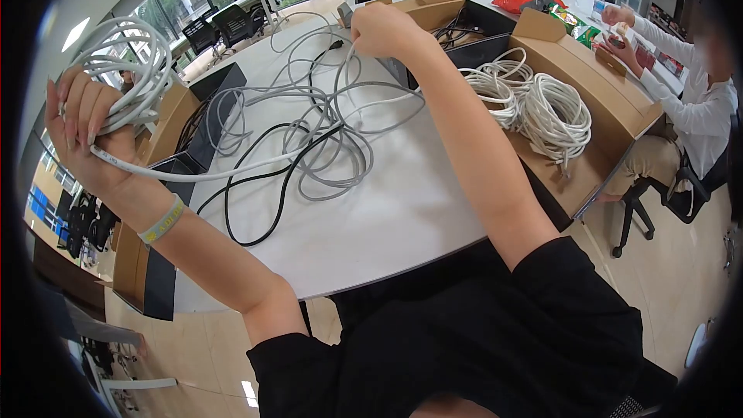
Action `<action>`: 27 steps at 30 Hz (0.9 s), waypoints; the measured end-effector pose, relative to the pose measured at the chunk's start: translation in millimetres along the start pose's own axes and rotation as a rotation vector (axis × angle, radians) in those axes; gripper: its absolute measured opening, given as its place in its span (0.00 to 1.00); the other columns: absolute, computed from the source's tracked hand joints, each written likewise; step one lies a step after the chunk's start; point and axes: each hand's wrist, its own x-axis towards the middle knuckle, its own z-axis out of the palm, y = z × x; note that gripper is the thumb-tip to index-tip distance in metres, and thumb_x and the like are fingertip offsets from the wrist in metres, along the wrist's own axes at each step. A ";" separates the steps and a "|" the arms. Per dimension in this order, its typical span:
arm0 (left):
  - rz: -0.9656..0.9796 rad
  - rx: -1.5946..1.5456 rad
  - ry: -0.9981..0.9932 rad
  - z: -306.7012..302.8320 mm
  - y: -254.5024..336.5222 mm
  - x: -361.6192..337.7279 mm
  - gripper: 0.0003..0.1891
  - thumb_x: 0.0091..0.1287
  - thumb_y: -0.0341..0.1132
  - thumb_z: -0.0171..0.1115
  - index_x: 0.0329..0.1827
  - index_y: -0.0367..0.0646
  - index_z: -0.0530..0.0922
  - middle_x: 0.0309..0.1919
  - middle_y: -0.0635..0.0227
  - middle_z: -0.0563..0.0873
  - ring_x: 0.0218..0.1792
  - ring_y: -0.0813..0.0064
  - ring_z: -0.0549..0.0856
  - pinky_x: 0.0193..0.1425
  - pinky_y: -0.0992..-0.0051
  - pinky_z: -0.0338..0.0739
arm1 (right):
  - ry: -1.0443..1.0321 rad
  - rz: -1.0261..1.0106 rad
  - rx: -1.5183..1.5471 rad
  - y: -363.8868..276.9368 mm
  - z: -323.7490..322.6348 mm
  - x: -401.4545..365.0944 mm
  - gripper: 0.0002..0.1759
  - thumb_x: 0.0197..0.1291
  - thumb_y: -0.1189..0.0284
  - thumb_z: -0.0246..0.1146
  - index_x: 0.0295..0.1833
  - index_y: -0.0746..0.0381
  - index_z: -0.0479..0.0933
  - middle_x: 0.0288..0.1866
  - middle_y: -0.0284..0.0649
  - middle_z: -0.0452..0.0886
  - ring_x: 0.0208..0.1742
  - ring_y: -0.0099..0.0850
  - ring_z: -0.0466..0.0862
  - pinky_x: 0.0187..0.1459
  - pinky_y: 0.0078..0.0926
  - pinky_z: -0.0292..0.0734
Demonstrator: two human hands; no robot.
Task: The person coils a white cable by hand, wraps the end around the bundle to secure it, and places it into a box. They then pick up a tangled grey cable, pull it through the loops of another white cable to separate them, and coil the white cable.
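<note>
My left hand (89, 120) is raised at the left, its fingers wrapped round a coil of white network cable (143, 97). From that coil a white strand stretches across the table toward the middle. My right hand (383, 31) reaches out over the far part of the table, closed in a fist, and a grey cable (348, 73) comes out beneath it. Its fingertips are mostly hidden. Between my hands, loose loops of grey cable lie tangled with a black cable (282, 220) on the white table (402, 209).
An open cardboard box (619, 120) at the right holds two bundles of white cable (553, 116). More open boxes stand at the far side and left edge (224, 81). Snack bags (530, 1) lie at the back right. Another person (700, 104) sits at the right.
</note>
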 end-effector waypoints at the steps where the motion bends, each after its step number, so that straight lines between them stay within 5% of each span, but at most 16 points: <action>1: 0.007 0.013 -0.004 -1.1 2.7 -0.3 0.10 0.67 0.33 0.42 0.26 0.43 0.62 0.08 0.75 0.64 0.08 0.85 0.63 0.18 0.85 0.62 | 0.171 0.036 -0.004 2.2 -0.2 0.8 0.08 0.41 0.74 0.58 0.28 0.66 0.78 0.27 0.49 0.80 0.34 0.43 0.81 0.35 0.35 0.76; 7: 0.008 0.042 0.016 -3.6 10.5 -1.6 0.09 0.67 0.32 0.43 0.26 0.42 0.62 0.09 0.75 0.64 0.08 0.85 0.63 0.18 0.86 0.62 | 0.564 0.104 0.071 2.5 7.4 7.4 0.09 0.44 0.70 0.58 0.29 0.63 0.79 0.29 0.46 0.80 0.35 0.44 0.80 0.36 0.37 0.75; 14: 0.036 0.104 0.034 1.3 6.1 -1.6 0.09 0.66 0.31 0.44 0.27 0.42 0.62 0.09 0.75 0.64 0.08 0.85 0.63 0.18 0.87 0.62 | 0.537 0.029 0.241 0.7 29.6 12.7 0.12 0.47 0.66 0.57 0.32 0.62 0.80 0.27 0.44 0.80 0.32 0.41 0.80 0.35 0.34 0.74; 19: 0.032 0.063 0.032 -0.8 11.6 -3.2 0.08 0.66 0.30 0.45 0.26 0.42 0.62 0.09 0.75 0.64 0.08 0.85 0.63 0.19 0.86 0.62 | 0.023 -0.032 0.621 -5.4 15.0 4.7 0.11 0.40 0.67 0.59 0.27 0.60 0.83 0.28 0.43 0.81 0.31 0.36 0.79 0.36 0.29 0.74; 20: 0.028 0.066 0.037 -1.6 13.1 -4.1 0.08 0.66 0.30 0.45 0.26 0.42 0.62 0.09 0.75 0.64 0.08 0.85 0.63 0.19 0.86 0.62 | 0.020 -0.031 0.627 -0.8 17.7 5.2 0.11 0.40 0.67 0.59 0.27 0.60 0.83 0.28 0.43 0.81 0.31 0.36 0.79 0.36 0.29 0.74; 22: 0.033 0.048 0.034 -3.2 17.6 -5.0 0.08 0.65 0.30 0.45 0.26 0.42 0.62 0.09 0.76 0.64 0.08 0.85 0.62 0.19 0.86 0.62 | 0.062 -0.040 0.776 9.7 17.7 10.9 0.12 0.39 0.66 0.63 0.29 0.61 0.82 0.23 0.32 0.79 0.23 0.20 0.70 0.24 0.20 0.66; 27: 0.063 0.122 0.048 -5.2 23.1 -7.8 0.09 0.65 0.30 0.45 0.26 0.42 0.62 0.09 0.75 0.63 0.09 0.85 0.62 0.20 0.85 0.63 | 0.377 0.074 0.538 15.6 14.6 12.2 0.12 0.38 0.66 0.62 0.29 0.62 0.82 0.23 0.38 0.80 0.24 0.25 0.75 0.27 0.21 0.69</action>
